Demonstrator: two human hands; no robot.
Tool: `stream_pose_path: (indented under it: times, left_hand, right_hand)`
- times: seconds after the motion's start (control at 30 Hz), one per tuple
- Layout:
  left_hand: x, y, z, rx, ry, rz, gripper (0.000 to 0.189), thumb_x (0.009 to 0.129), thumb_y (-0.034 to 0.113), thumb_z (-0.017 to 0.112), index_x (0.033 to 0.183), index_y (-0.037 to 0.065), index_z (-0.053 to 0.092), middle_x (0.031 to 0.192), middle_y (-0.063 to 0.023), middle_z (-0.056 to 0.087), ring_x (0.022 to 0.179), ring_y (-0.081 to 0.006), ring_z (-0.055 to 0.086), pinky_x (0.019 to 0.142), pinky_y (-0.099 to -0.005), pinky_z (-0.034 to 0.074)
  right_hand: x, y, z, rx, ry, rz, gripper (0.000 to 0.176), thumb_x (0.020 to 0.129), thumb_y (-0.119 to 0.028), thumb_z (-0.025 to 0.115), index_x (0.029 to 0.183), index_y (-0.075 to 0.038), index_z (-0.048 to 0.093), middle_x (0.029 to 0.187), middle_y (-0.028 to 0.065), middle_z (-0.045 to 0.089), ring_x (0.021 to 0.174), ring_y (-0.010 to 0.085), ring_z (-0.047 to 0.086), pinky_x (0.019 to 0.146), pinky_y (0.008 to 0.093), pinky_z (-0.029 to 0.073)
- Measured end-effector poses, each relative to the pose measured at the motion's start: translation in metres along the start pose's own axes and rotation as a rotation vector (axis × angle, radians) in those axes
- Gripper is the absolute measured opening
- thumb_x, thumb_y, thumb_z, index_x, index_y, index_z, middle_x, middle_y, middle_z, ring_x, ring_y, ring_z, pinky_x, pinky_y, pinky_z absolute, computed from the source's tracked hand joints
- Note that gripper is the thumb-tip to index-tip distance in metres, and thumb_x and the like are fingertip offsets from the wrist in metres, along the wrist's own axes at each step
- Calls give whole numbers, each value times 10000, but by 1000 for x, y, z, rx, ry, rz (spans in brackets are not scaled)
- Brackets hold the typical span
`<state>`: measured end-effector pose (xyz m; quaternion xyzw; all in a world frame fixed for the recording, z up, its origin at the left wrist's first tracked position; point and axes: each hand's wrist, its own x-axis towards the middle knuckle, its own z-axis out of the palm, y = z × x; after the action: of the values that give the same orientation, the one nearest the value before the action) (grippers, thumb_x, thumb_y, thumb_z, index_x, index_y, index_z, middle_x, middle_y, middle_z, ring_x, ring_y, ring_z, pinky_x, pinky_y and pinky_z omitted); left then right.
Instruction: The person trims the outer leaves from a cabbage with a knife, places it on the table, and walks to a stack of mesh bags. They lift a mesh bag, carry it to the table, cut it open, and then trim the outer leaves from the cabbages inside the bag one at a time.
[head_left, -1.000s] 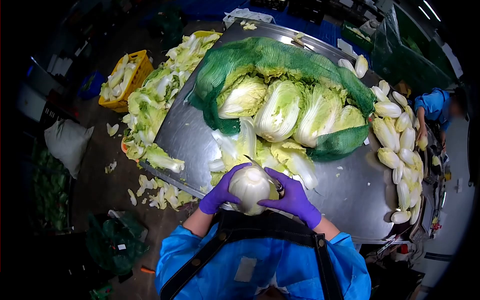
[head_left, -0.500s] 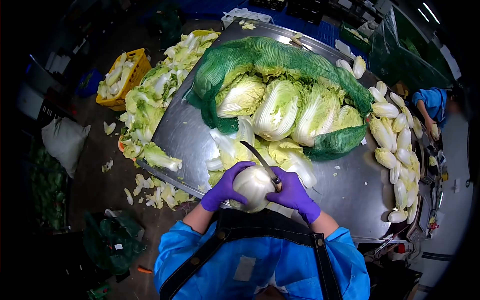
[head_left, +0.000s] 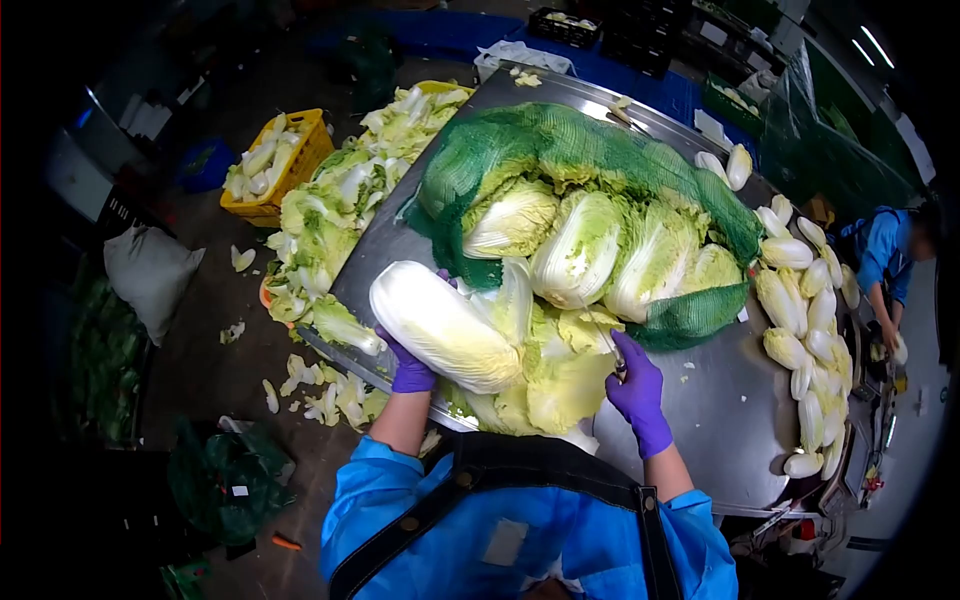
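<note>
My left hand (head_left: 410, 368), in a purple glove, holds a pale trimmed napa cabbage (head_left: 443, 325) from beneath, lying sideways over the near edge of the steel table (head_left: 700, 400). My right hand (head_left: 638, 388), also gloved, grips a knife (head_left: 608, 345) whose blade points up toward the pile; most of the blade is hard to make out. Loose green outer leaves (head_left: 555, 385) lie between my hands. Behind them, a green net sack (head_left: 590, 150) holds several untrimmed cabbages (head_left: 580, 250).
Trimmed cabbages (head_left: 810, 330) line the table's right edge. Discarded leaves (head_left: 330, 200) heap over the left edge beside a yellow crate (head_left: 275, 165). Scraps (head_left: 320, 395) litter the floor. Another person in blue (head_left: 885, 255) works at the far right.
The cabbage, held upright at my chest before, now lies on its side to the left in my left hand. My right hand has moved right with the knife, and outer leaves have fallen away.
</note>
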<state>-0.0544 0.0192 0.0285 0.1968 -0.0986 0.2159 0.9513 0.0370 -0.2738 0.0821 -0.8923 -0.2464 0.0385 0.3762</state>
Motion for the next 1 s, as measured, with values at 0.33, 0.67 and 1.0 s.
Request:
stream_pose_path:
  times: [0.33, 0.67, 1.0]
  left_hand:
    - [6, -38, 22, 41, 182, -10, 638, 877, 512, 347, 1365, 125, 209, 1390, -123, 265, 1247, -319, 305, 1051, -442, 238]
    - [-26, -40, -6, 88, 475, -203, 947, 665, 673, 529, 1357, 98, 235, 1344, -187, 327, 1214, -375, 340, 1011, -497, 284]
    - [-37, -39, 2, 223, 235, -329, 1042, 570, 561, 667, 1354, 49, 210, 1330, -196, 343, 1186, -358, 391, 1001, -479, 316]
  right_hand:
    - [-18, -62, 21, 991, -612, 366, 813, 652, -55, 732, 1336, -23, 295, 1205, 85, 511, 763, 92, 558, 616, 220, 470]
    - [-16, -37, 28, 708, -511, 395, 488, 748, -130, 683, 1200, -50, 515, 994, 63, 619, 570, 16, 443, 582, 205, 399]
    - [2, -49, 28, 675, -305, -61, 633, 669, -148, 757, 1218, -13, 472, 1183, 109, 537, 1084, 182, 503, 944, 312, 371]
